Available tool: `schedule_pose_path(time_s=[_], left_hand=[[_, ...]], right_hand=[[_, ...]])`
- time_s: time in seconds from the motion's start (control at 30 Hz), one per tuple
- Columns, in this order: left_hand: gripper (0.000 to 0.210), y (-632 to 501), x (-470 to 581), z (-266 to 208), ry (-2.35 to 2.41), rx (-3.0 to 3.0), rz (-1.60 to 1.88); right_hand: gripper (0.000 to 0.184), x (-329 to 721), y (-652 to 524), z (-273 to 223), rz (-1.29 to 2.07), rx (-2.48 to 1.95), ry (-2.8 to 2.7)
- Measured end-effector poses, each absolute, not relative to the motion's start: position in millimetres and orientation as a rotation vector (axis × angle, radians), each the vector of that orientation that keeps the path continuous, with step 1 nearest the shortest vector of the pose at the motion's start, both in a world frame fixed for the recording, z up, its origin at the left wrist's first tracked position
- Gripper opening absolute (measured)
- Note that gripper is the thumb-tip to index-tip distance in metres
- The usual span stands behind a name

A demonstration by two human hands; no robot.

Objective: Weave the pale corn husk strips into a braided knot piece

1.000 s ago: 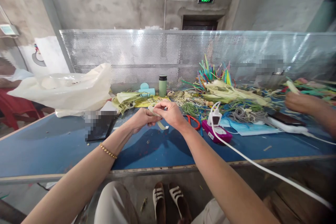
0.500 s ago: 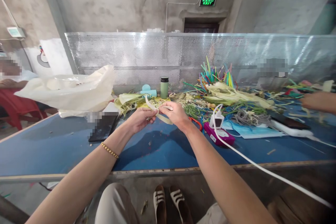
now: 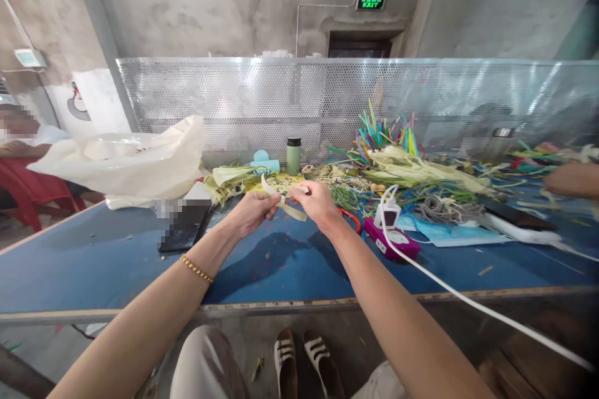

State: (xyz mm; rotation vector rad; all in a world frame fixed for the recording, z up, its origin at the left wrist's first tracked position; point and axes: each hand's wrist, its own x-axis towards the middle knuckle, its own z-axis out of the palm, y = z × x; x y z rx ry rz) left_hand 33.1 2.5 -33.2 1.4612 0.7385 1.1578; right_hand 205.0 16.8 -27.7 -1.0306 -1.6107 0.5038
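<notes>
Over the blue table (image 3: 276,277), my left hand (image 3: 255,212) pinches a pale strip (image 3: 294,211) that looks like corn husk. One end of the strip curls up above the fingers and another part hangs to the right below them. My right hand (image 3: 311,201) is closed beside it, pinching a pale end of the same material between thumb and fingers. The fingertips of both hands are nearly touching, and the exact crossing of the strip between them is hard to make out. Behind them lie green-yellow husks (image 3: 229,179).
A white plastic bag (image 3: 126,162) and a black tablet-like object (image 3: 185,227) are at left. A green bottle (image 3: 293,157) stands behind. At right are a purple box (image 3: 390,240), a charging cable (image 3: 449,290), wire coils (image 3: 440,209) and a co-worker's hand (image 3: 571,179).
My fingers have shifted slightly on the pale strip, and my right hand has turned a little. The co-worker's hand at far right has moved slightly to the right.
</notes>
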Motion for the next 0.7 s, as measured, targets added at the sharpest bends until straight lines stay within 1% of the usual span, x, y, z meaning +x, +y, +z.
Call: schedule_pose_path(time_s=[0.1, 0.2, 0.27, 0.33, 0.43, 0.57, 0.7], left_hand=[[0.041, 5, 32, -34, 0.73, 1.46, 1.178], [0.042, 9, 31, -36, 0.721, 1.408, 1.235], [0.041, 11, 32, -37, 0.711, 1.387, 1.269], [0.04, 11, 32, -37, 0.713, 1.395, 1.296], [0.037, 8, 34, -37, 0.732, 1.429, 1.325], [0.039, 5, 36, -36, 0.736, 1.461, 1.324], [0.041, 5, 37, -35, 0.728, 1.455, 1.343]], right_hand=[[0.022, 206, 15, -27, 0.532, -1.032, -1.597], [0.041, 205, 13, -28, 0.61, -1.08, -1.639], [0.047, 203, 12, -30, 0.694, -1.063, -1.705], [0.042, 200, 11, -32, 0.809, -0.994, -1.751], [0.03, 195, 7, -33, 0.892, -0.971, -1.732], [0.018, 192, 4, -32, 0.796, -0.968, -1.756], [0.015, 193, 5, -32, 0.696, -0.969, -1.817]])
